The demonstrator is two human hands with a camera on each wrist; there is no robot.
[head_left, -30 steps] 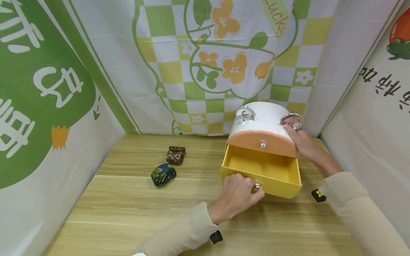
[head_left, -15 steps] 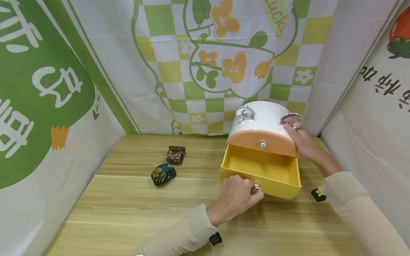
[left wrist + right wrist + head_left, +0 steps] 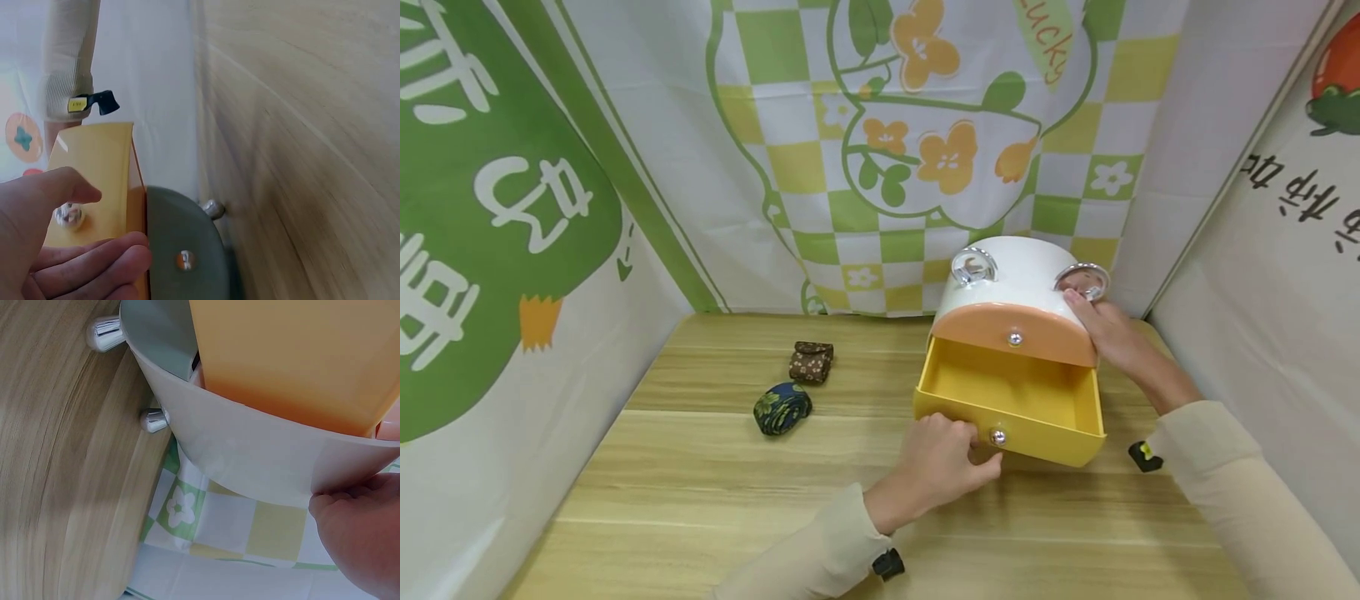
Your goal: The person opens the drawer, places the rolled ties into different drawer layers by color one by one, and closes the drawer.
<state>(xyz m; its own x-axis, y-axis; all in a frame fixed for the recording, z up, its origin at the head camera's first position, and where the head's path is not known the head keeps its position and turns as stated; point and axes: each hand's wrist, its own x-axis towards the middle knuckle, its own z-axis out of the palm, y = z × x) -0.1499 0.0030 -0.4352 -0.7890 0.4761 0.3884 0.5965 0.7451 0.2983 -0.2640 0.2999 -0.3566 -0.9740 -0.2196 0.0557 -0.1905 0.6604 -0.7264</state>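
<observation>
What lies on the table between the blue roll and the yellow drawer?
Nothing: the head view shows bare wooden table between the blue roll and the yellow drawer.

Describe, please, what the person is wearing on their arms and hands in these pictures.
Both arms wear long beige sleeves with ribbed cuffs. A small black clip sits at the left cuff; the right cuff carries a black clip with a yellow tag. The left hand and right hand are bare.

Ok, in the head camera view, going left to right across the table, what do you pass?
Blue floral roll → brown floral roll → left hand at the drawer front → silver knob on the open yellow drawer → right hand on the white organizer's side.
</observation>
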